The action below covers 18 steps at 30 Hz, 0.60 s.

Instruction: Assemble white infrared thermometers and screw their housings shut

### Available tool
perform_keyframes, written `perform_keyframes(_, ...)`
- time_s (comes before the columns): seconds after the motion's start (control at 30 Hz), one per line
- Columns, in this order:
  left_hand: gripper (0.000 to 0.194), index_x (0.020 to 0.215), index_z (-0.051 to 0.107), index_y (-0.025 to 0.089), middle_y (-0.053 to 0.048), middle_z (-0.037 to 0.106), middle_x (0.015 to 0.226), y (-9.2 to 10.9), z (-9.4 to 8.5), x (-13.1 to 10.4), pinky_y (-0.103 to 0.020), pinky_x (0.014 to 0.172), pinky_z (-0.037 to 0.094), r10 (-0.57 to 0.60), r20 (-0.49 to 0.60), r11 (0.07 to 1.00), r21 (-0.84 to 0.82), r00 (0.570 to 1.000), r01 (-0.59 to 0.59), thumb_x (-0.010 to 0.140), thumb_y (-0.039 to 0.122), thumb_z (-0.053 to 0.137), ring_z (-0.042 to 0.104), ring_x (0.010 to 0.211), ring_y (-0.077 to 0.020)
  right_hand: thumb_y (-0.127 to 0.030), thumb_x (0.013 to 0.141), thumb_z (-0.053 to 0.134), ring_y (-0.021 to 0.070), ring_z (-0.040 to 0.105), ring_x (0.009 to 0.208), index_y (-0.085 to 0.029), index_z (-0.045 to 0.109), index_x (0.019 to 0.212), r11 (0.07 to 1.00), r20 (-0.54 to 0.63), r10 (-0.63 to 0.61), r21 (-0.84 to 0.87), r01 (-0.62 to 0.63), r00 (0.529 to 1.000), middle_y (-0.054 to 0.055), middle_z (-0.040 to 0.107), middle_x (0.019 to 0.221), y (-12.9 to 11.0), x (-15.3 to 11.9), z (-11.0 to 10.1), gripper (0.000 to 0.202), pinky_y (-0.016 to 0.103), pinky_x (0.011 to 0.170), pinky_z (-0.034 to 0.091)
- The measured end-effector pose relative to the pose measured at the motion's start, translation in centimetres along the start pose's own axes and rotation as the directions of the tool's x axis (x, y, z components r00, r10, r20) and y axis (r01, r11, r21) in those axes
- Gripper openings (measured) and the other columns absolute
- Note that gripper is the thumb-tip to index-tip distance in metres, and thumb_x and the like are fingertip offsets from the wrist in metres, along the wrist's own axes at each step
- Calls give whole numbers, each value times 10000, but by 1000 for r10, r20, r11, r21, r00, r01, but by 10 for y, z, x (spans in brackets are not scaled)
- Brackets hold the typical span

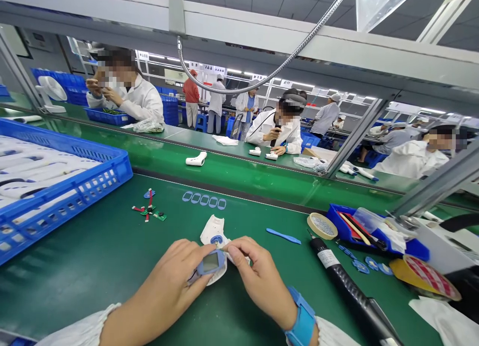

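- Factory room with several co-workers [138, 99] in white coats at benches beyond a green belt [157, 159]; one person farther back wears red. On the belt lies a white curved casing [196, 159].
- Nearer is a dark green worktop [93, 276]. At its left edge stands a blue slotted crate [125, 167] filled with white parts.
- At the centre of the worktop, between the two hands, lies a white shell [212, 228], partly covered by the fingers. A small round blue part [216, 239] sits on it.
- Left hand [175, 266]: thumb and fingers are closed around a blue-framed screen [211, 262] with a grey display, held over the lower part of the shell.
- Right hand [258, 266], with a blue wristband [300, 316]: fingers curled, thumb and index finger drawn close together beside the screen's upper right corner. Whether they pinch something is too small to tell.
- Beyond the hands, five thin blue frames [204, 204] lie in a row; to their left is a small cluster of green circuit boards [159, 216] with red strips.
- Right of the shell lies a slim blue stick [283, 236]. Farther right are a tape roll [313, 226], a black screwdriver [339, 273], loose blue pieces [360, 266] and a blue bin [417, 249] of tools.
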<state>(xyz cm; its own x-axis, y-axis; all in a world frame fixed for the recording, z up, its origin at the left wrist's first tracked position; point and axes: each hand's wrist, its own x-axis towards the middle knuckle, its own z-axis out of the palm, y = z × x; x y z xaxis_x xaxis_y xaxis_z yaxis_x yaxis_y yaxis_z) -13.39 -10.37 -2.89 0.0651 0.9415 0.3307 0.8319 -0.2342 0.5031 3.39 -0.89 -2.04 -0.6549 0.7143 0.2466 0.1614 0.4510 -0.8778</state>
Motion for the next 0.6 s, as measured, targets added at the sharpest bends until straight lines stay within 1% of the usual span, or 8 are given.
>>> perform_keyframes(0.07,308,1189,471,273,-26,582,883,0,0,-1,-317,745,414,-3,-18,1000,14,1000,3,881,273,480,516,832,-191,-326,889,472,163,519,738,-193,630,756,999,-5,13,-41,-14,1000,15,596,744,0,-2,-2,245,260,665,389)
perform_keyframes(0.17,306,1191,462,261,-30,577,889,0,0,-3,-321,744,415,3,-10,999,38,1000,-3,885,263,473,515,836,-192,-292,875,506,155,526,713,-195,652,746,999,18,36,-39,-35,999,5,606,717,-1,-4,-2,218,259,661,393)
perform_keyframes(0.33,308,1186,465,239,-34,595,900,0,1,-3,-316,738,420,44,-27,996,74,999,-42,878,234,479,523,824,-186,-233,845,552,156,541,733,-213,691,786,999,24,11,-36,-11,1000,-1,640,741,-2,-4,-1,153,267,687,407)
perform_keyframes(0.43,324,1192,466,243,-36,599,901,0,2,-3,-310,739,422,62,-36,995,86,997,-59,871,202,474,527,821,-185,-218,830,565,155,543,716,-220,697,777,998,5,0,-59,0,1000,-3,642,722,-3,-4,-1,143,264,669,413)
perform_keyframes(0.6,359,1223,438,259,-27,582,865,2,4,-1,-303,718,420,80,-17,992,95,997,-78,873,188,472,524,802,-186,-194,823,543,155,532,700,-209,681,729,991,-3,-43,-129,43,999,2,631,692,-3,-4,-1,167,269,648,405)
